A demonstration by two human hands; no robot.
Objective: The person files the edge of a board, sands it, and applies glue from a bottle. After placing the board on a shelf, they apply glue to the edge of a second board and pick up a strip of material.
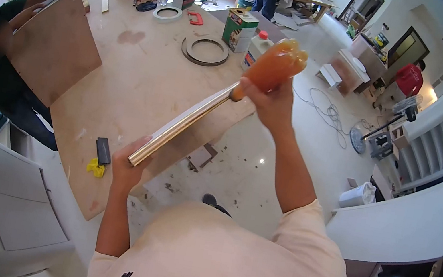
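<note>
A long narrow board [186, 121] with a shiny, metallic-looking edge slants above the wooden work table [126, 80]. My left hand [130, 167] grips its near end, fingers wrapped around it. My right hand [270, 103] is closed on a clear plastic bottle [278, 63] of orange-brown liquid. The bottle is tipped over with its neck down, its mouth at the far end of the board's edge; whether it touches is hard to tell. Left of my left hand, a dark grey block [103, 152] and a crumpled yellow piece [95, 168] lie on the table.
At left, another person [1, 45] holds a large brown panel [56, 48] upright. Tape rolls [205, 52], a red clamp [196, 18], a green can [240, 28] and a red-capped jug [257, 48] stand farther back. A fan [357, 140] and cables [324, 111] are on the floor at right.
</note>
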